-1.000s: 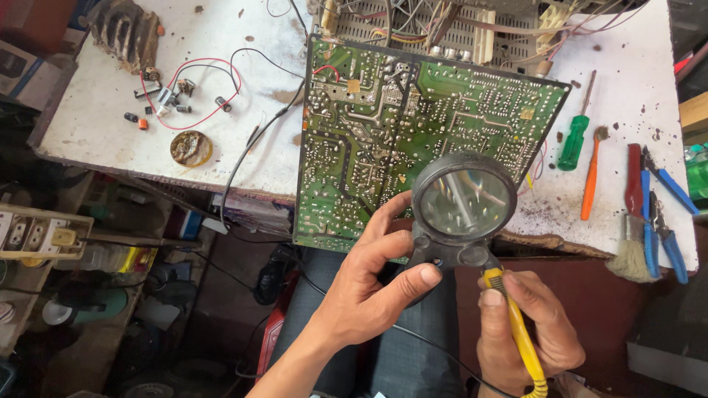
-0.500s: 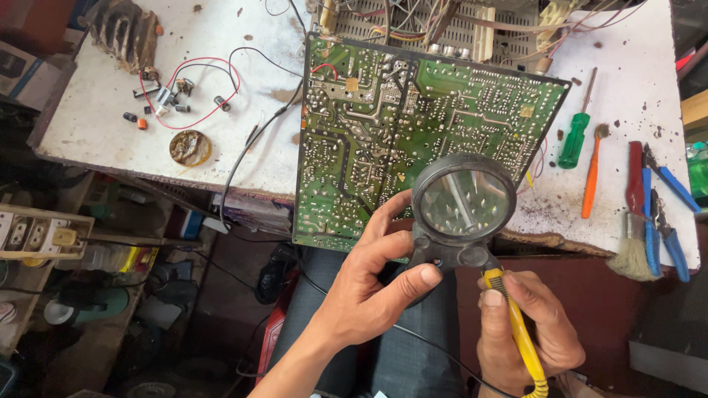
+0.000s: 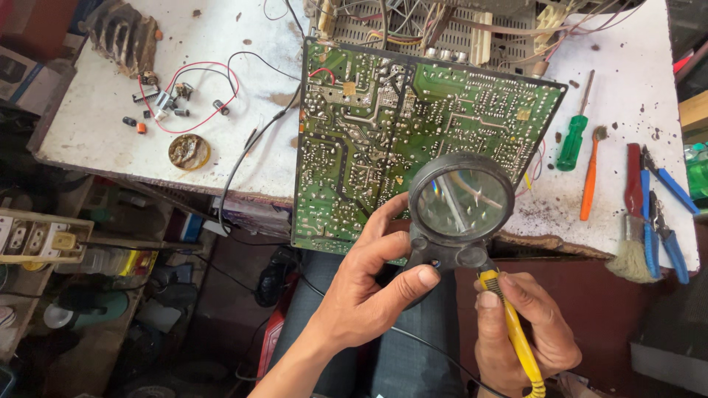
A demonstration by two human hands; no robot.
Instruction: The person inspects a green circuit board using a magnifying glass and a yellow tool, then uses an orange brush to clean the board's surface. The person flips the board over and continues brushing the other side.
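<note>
Hovering magnifier [image 3: 461, 203] above left grip [image 3: 369, 295]

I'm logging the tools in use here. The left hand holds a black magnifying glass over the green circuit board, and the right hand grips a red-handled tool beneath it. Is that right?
Not quite: the tool in the right hand has a yellow handle, not red, as the head view shows. The left hand does hold the black magnifying glass over the green circuit board.
</note>
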